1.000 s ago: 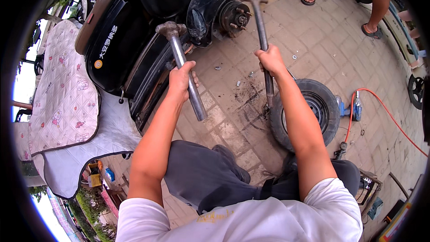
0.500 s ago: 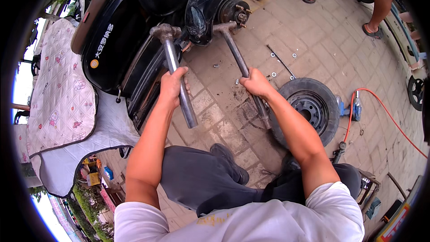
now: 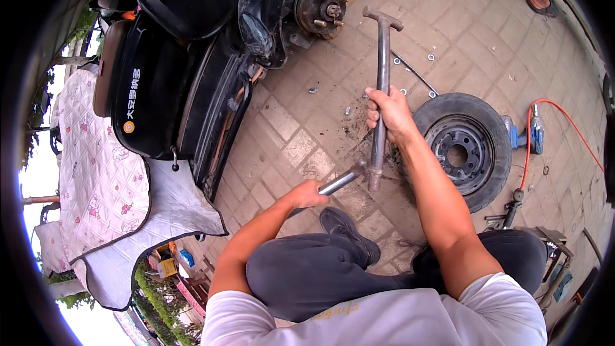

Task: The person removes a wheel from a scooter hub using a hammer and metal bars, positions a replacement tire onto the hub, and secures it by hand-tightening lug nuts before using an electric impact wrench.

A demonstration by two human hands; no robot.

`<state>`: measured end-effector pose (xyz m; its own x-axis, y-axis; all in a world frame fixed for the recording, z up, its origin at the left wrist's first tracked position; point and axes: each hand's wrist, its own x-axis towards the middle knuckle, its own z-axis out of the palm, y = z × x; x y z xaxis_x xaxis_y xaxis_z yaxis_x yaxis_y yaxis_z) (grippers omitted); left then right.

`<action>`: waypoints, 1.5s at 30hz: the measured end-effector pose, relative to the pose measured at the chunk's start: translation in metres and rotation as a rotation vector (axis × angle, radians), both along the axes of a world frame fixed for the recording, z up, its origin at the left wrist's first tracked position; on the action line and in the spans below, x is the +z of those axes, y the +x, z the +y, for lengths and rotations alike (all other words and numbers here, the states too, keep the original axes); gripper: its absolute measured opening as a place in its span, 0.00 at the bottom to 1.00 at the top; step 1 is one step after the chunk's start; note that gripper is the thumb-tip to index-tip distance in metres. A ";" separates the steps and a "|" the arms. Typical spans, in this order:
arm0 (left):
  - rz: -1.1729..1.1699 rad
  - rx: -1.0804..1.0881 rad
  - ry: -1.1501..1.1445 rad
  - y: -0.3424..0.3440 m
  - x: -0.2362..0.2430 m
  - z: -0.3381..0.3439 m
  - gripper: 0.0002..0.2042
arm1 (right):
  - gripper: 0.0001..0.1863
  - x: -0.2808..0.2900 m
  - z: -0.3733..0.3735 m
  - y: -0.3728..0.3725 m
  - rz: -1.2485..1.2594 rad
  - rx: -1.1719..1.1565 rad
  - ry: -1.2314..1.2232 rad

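Note:
My left hand is closed round the steel handle of a hammer, held low and slanting, its head beside the lower end of a T-headed steel bar. My right hand grips that bar around its shaft, the T end pointing away from me. Beyond them is a bare wheel hub with studs on a black scooter. A tyre on a black rim lies right of my right forearm, with washers and a thin rod on the paving nearby.
A blue impact tool with a red hose lies right of the tyre. A quilted pink-and-white cover hangs at left. Another person's sandalled foot stands at upper right. A metal frame sits by my right knee.
My left hand has dropped toward me and rightward, tipping the hammer toward the bar's lower end. My right hand has swung the bar more upright. The view has shifted.

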<state>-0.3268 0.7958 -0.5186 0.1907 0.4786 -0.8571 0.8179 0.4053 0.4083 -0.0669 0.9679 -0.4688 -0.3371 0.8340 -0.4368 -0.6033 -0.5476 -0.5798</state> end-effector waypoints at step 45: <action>0.455 -0.186 1.255 0.066 0.241 0.403 0.23 | 0.14 -0.076 0.023 -0.130 0.150 0.551 0.176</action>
<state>-0.2612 1.1989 -0.2781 0.1562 0.9788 0.1327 0.9805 -0.1698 0.0989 -0.1968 0.9905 -0.5451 -0.7883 0.5738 -0.2222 -0.3399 -0.7070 -0.6201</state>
